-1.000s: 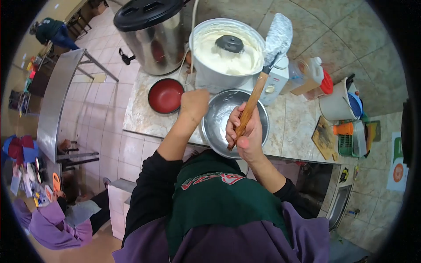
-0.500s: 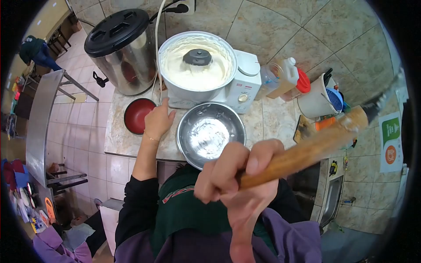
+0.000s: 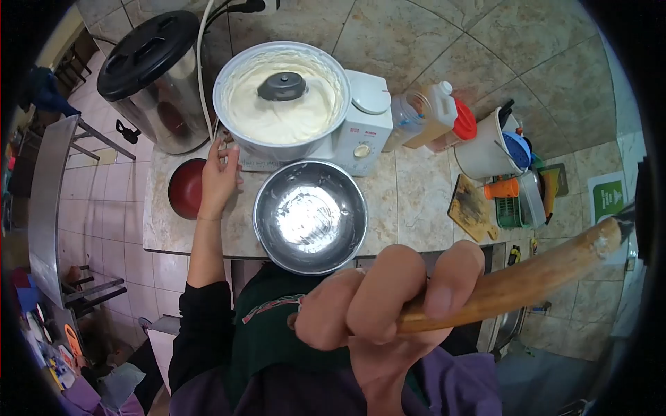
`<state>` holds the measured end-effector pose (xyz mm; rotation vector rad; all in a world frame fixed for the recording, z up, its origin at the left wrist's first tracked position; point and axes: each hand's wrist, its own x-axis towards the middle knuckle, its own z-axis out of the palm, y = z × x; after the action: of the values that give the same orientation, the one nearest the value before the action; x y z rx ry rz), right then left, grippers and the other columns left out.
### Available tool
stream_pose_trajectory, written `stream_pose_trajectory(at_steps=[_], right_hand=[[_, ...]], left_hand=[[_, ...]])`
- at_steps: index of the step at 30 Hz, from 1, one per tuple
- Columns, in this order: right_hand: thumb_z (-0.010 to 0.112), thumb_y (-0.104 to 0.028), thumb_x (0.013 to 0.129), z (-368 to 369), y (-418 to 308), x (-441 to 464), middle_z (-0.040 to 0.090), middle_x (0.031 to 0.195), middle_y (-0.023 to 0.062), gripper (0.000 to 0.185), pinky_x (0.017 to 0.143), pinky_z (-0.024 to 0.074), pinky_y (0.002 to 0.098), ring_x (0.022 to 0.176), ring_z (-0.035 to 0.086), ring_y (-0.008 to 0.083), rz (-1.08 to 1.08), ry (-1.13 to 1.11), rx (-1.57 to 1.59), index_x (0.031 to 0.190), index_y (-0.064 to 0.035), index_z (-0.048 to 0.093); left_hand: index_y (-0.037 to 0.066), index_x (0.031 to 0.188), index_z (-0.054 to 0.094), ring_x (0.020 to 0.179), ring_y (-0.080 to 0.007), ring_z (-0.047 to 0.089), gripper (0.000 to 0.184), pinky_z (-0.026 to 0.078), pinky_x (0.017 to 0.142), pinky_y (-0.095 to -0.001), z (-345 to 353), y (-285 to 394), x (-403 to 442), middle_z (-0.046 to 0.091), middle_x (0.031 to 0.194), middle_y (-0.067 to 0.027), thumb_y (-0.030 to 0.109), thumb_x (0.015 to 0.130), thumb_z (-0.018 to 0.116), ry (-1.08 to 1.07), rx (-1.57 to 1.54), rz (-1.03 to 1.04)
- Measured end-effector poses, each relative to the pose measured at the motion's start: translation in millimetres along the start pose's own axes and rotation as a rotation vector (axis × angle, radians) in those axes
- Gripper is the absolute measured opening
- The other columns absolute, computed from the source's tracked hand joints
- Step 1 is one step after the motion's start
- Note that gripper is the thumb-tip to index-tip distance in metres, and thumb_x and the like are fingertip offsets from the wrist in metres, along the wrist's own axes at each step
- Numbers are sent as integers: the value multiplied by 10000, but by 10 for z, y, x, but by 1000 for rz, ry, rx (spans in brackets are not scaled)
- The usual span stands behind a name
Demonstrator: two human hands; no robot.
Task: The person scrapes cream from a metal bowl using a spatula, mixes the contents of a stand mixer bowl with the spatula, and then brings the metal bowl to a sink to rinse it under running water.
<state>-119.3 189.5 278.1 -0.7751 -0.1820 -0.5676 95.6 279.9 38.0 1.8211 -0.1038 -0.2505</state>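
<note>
My right hand (image 3: 395, 298), raised close to the camera, grips the wooden handle (image 3: 520, 284) of a spatula; its far end runs out at the right edge. Between the red bowl (image 3: 186, 188) and the mixer, my left hand (image 3: 220, 177) reaches over the counter with fingers apart, its fingertips near a pale cord. White cream (image 3: 260, 111) fills the mixer bowl (image 3: 223, 104) around a dark central cap. In front of the white mixer base (image 3: 364, 132) stands a steel bowl (image 3: 310, 216) with whitish smears inside.
A steel urn (image 3: 170, 104) with a black lid stands at the back left. Plastic jugs (image 3: 437, 114), a white bucket (image 3: 482, 154), an orange cup (image 3: 501, 188) and a cutting board (image 3: 472, 211) line the right side. Beyond the counter are a metal table (image 3: 52, 201) and people.
The spatula has swung from above the steel bowl to the right, close to the camera. My left hand has opened from a fist near the red bowl. The view has shifted.
</note>
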Motion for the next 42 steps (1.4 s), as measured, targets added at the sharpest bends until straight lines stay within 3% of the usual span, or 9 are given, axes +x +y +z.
stream_pose_trajectory(at_steps=[3,4,5,9,14,18,26,32,42], right_hand=[[385,-240,999,-67,-47,118,378,771,81,91,417,324,379,511,373,219,29,44,-125,1017,-174,325],[378,-241,1005,-122,-98,155,378,769,81,93,396,347,390,504,395,235,51,74,-261,1018,-169,322],[498,-509,932,-435,-12,251,453,815,103,466,524,418,277,600,455,174,-50,-146,-121,1109,-98,367],[408,-558,948,-1107,-196,587,394,794,38,505,455,413,267,590,459,147,77,79,-594,1145,-95,363],[495,-215,984,-2070,-625,1121,515,793,16,219,572,379,256,645,489,109,-33,-72,-1572,1093,-30,539],[688,-159,782,-1947,-776,1873,556,806,38,332,581,403,332,684,539,213,-589,-715,-2247,1105,-118,620],[616,-216,784,-1301,-238,3140,530,857,-24,359,673,443,290,794,564,140,-1204,-1452,-2234,1138,-264,584],[601,-175,792,-766,451,3446,522,927,-26,342,727,435,278,868,548,131,-1353,-1940,-1900,1130,-223,578],[622,-211,758,-290,1277,3563,512,874,-17,216,763,442,284,875,568,141,-1490,-2223,-1438,970,-171,630]], left_hand=[[31,1428,318,1103,-182,505,594,537,702,-288,77,16,76,530,1232,-96,353,966,505,44,-302,-90],[31,1428,318,1103,-182,505,594,537,702,-288,98,95,60,530,1232,-96,353,966,505,55,-299,-93],[53,1429,325,1121,-185,497,576,528,742,-303,117,166,47,514,1256,-91,361,971,492,72,-314,-87],[119,1432,336,1179,-171,468,521,485,855,-341,212,204,96,478,1303,-61,370,989,447,105,-381,-25],[145,1443,316,1177,-153,472,495,459,888,-338,208,292,65,454,1350,-42,298,989,441,44,-524,-26],[144,1467,278,1161,-147,483,539,446,893,-322,228,254,63,436,1396,-46,251,975,470,29,-552,-6],[156,1506,114,1246,-185,429,681,458,901,-338,270,152,95,310,1481,-89,228,963,521,99,-574,30],[181,1510,47,1273,-217,416,748,473,914,-380,273,145,84,292,1489,-113,199,951,543,101,-612,66],[198,1505,-28,1280,-242,418,811,472,926,-397,262,217,44,314,1475,-150,197,942,556,117,-621,83]])
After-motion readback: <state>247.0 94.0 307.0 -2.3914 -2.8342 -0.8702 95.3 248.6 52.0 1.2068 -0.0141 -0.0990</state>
